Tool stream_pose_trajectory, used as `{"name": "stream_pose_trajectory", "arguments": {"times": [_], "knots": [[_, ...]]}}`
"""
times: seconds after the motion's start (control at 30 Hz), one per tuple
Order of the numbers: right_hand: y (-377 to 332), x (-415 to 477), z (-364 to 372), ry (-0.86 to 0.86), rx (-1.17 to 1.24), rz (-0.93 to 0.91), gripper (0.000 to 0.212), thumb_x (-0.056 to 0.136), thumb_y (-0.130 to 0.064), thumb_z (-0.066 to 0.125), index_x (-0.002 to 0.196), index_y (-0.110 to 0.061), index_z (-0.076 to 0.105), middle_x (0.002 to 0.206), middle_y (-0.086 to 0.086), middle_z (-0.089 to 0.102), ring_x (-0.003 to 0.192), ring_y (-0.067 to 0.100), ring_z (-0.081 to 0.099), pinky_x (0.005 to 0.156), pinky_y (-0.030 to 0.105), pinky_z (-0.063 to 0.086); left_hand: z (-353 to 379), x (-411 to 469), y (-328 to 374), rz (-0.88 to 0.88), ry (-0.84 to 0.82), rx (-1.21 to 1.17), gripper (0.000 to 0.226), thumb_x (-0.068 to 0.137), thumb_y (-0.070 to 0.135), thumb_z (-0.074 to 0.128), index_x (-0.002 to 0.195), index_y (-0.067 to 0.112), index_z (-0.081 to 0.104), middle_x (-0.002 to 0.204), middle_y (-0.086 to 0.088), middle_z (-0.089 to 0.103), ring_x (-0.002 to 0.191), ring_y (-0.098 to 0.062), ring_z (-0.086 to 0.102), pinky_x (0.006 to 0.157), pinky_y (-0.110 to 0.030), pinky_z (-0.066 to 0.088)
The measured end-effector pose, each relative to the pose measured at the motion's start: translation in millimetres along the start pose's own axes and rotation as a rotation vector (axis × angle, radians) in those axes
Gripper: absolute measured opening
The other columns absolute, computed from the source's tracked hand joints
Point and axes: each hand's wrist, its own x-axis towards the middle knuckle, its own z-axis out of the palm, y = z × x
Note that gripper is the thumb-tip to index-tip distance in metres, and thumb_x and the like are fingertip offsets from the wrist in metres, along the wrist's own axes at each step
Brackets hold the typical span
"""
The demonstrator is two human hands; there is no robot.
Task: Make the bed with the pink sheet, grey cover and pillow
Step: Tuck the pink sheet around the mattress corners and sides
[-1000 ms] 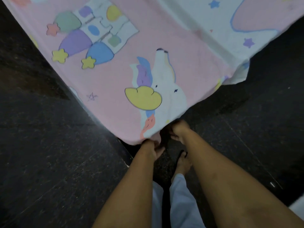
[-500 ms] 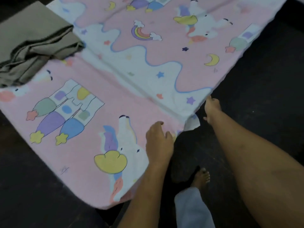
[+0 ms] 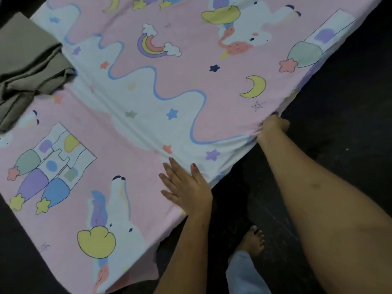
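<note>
The pink sheet [image 3: 161, 107], printed with unicorns, rainbows and stars, lies spread over the low mattress. My left hand [image 3: 186, 187] presses flat on it near the front edge, fingers straight. Further right, my right hand [image 3: 272, 128] grips the sheet's edge, and the fabric bunches around the fingers. The folded grey cover [image 3: 29, 68] sits on the sheet at the far left. No pillow is in view.
Dark floor [image 3: 339, 128] surrounds the mattress on the right and at the lower left. My bare foot [image 3: 253, 240] and a light trouser leg [image 3: 244, 274] stand on the floor close to the mattress's front edge.
The view has swung from the sheet's corner to its side edge. My left hand slid along and flattened on the sheet. My right hand reached further right and took hold of the edge.
</note>
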Motion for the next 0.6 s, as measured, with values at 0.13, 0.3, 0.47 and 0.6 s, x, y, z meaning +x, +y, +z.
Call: {"name": "stream_pose_trajectory", "arguments": {"times": [0.13,0.3,0.47,0.6], "knots": [[-39,32,-35,0.134,-0.315,-0.259,0.027,0.099,-0.014,0.038,0.122,-0.011,0.052,0.120,0.010,0.057,0.101,0.022,0.060,0.087,0.035,0.052,12,-14,39,0.112,-0.015,0.071,0.064,0.098,0.050,0.027,0.152,0.026,0.003,0.160,0.002,-0.003,0.147,-0.020,-0.005,0.114,-0.053,-0.002],[-35,46,-46,0.123,-0.435,-0.248,0.026,0.101,-0.016,0.036,0.123,-0.011,0.050,0.127,0.017,0.054,0.112,0.032,0.057,0.094,0.045,0.049,26,-15,81,0.340,-0.140,0.217,0.063,0.094,0.054,0.021,0.151,0.031,0.009,0.160,0.001,0.001,0.147,-0.022,-0.001,0.114,-0.054,0.005],[-38,49,-52,-0.068,-0.551,-0.146,0.026,0.099,-0.024,0.045,0.122,-0.013,0.050,0.125,0.013,0.053,0.102,0.029,0.053,0.087,0.042,0.048,31,0,121,0.466,-0.202,0.250,0.059,0.098,0.046,0.033,0.151,0.034,0.009,0.160,0.002,0.002,0.147,-0.021,-0.002,0.115,-0.052,0.005],[-78,64,-51,-0.288,-0.426,0.074,0.047,0.098,-0.048,0.040,0.136,-0.021,0.046,0.132,0.006,0.053,0.115,0.029,0.051,0.089,0.044,0.045,44,8,166,0.532,-0.255,0.246,0.057,0.099,0.047,0.029,0.151,0.033,0.009,0.160,0.002,0.002,0.147,-0.022,0.001,0.114,-0.052,0.007]]}}
